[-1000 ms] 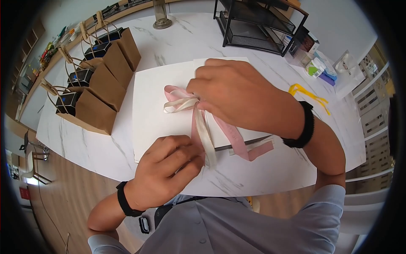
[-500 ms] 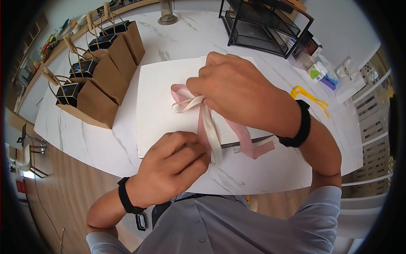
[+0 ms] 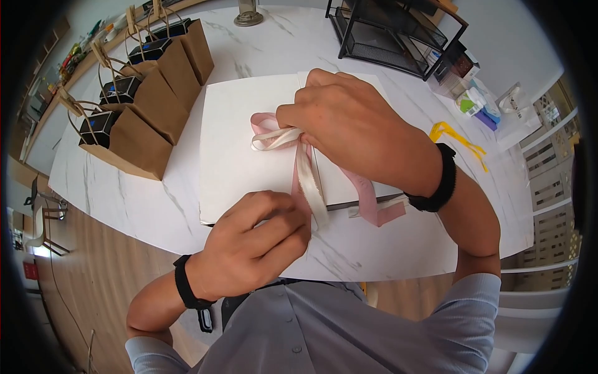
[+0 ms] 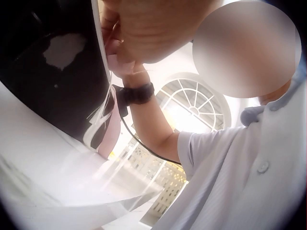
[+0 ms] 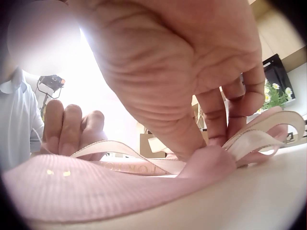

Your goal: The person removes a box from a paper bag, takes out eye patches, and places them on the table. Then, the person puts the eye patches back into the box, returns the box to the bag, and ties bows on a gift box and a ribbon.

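A white box (image 3: 233,168) with a dark side lies on the marble-patterned table, a pink and cream ribbon bow on its lid. My right hand (image 3: 358,128) pinches the bow at its middle; the fingertips are partly hidden in the head view. To the left of them stick out a pink loop and a cream loop (image 3: 268,143). Close to the box's front edge, my left hand (image 3: 258,240) pinches a pink tail (image 3: 300,187) of the ribbon. Beside that hangs a cream tail (image 3: 309,187). Another pink tail (image 3: 369,202) drapes over the front edge on the right.
Several brown paper bags (image 3: 134,146) with dark boxes inside and clothespins on their handles stand in a row at left. A black mesh rack (image 3: 392,53), a glass vessel (image 3: 247,17) and a yellow strap (image 3: 458,140) are farther back. Small packages (image 3: 470,103) sit at right.
The head view has shifted a little, so the box and bags appear slightly moved. Both hands keep their hold on the ribbon, with hardly any motion of the bow.
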Tool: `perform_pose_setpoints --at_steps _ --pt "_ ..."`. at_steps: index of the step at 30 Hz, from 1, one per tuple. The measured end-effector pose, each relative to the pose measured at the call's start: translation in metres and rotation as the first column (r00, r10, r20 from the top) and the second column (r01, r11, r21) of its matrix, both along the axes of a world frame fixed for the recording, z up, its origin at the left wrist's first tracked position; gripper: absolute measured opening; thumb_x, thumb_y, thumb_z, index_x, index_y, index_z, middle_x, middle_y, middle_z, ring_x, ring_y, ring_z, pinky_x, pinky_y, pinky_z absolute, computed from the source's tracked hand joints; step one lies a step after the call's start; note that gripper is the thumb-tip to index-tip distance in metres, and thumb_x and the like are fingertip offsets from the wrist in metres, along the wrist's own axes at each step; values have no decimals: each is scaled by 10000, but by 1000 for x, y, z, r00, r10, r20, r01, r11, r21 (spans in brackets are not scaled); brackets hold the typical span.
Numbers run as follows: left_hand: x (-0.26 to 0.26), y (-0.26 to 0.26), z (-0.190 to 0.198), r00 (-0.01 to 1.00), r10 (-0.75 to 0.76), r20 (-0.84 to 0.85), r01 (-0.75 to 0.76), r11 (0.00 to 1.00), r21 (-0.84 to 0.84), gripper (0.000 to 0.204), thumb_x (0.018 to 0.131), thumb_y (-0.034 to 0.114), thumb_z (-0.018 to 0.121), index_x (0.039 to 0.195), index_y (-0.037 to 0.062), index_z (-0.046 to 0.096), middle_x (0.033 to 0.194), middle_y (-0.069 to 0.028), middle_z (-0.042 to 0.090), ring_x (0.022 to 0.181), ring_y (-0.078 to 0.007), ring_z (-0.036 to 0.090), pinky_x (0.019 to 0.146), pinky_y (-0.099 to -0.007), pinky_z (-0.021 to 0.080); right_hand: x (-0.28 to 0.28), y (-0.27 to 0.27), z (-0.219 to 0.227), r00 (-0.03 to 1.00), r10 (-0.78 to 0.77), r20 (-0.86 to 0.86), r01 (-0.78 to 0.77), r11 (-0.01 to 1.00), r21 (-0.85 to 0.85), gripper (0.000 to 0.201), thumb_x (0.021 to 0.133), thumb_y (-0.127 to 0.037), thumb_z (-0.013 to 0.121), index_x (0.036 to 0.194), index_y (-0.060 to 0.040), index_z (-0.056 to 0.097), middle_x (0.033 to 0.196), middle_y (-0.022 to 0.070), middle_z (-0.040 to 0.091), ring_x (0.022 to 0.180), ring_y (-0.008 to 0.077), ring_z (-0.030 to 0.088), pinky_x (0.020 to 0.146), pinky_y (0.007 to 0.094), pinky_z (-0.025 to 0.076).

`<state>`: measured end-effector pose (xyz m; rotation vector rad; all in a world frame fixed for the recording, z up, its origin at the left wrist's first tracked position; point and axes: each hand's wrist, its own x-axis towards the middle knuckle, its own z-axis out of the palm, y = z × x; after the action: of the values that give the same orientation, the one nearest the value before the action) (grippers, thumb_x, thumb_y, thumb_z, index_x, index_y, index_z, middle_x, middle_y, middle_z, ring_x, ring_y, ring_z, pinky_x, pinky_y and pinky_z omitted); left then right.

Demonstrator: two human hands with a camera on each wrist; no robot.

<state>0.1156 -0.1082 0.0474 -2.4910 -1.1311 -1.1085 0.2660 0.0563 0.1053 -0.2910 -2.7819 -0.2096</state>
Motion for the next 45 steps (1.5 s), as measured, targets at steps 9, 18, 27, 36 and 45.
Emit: perform_pose_setpoints --at_steps 9,18,27,36,45 --pt "-3 -10 -6 999 -31 7 30 999 45 220 623 19 740 825 11 651 930 -90 628 910 -263 631 733 -356 567 1 2 -1 999 31 -40 -32 999 -31 205 717 -63 765 912 -81 703 811 53 657 873 248 601 769 363 501" --pt "-3 -11 -8 999 -9 -36 13 994 110 158 678 38 724 803 23 627 926 -85 627 927 -257 621 755 -367 559 0 7 2 1000 -3 29 7 991 -134 313 746 -42 739 1052 -83 684 878 65 673 942 272 615 822 388 502" --pt "-3 -12 -5 999 -49 16 48 998 31 202 659 74 729 830 22 636 946 -84 618 976 -260 621 771 -365 555 27 42 32 975 -137 -176 59 919 -390 280 864 -19 633 1143 -37 651 885 69 706 812 218 656 773 335 501" --pt "-39 -11 29 997 -27 74 37 990 -132 155 819 5 701 952 -34 631 959 -148 660 894 -325 645 743 -397 549 47 -11 11 964 -243 -107 179 893 -413 123 858 -82 704 879 -11 606 765 93 634 638 220 578 605 317 459" --pt "-51 65 65 971 128 -203 -196 910 -366 331 773 34 751 1086 25 641 1079 -138 628 1007 -351 625 846 -425 510 50 -42 0 967 -254 24 254 948 -191 325 826 -223 749 1011 -31 565 823 129 612 721 327 622 612 406 490"
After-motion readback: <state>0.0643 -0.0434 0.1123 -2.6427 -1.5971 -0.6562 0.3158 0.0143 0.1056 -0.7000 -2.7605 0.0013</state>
